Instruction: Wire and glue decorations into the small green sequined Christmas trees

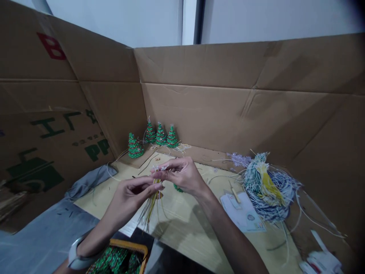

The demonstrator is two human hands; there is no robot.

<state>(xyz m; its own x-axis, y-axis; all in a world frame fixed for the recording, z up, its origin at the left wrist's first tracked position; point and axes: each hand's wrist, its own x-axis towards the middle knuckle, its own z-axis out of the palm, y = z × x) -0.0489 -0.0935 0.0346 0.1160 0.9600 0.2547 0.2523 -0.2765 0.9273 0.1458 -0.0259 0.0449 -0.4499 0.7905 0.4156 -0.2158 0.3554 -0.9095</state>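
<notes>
Fingers of L hand (129,194) clamped on yellowish strands (150,207); R hand (182,175) pinched tight, prob. on clear tips (163,168).

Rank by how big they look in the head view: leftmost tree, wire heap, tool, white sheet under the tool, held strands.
1. Wire heap
2. White sheet
3. Leftmost tree
4. Tool
Unranked: held strands, partly hidden.

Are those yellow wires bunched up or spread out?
The wires are bunched where the left hand holds them, but spread below: their loose ends fan apart.
</notes>
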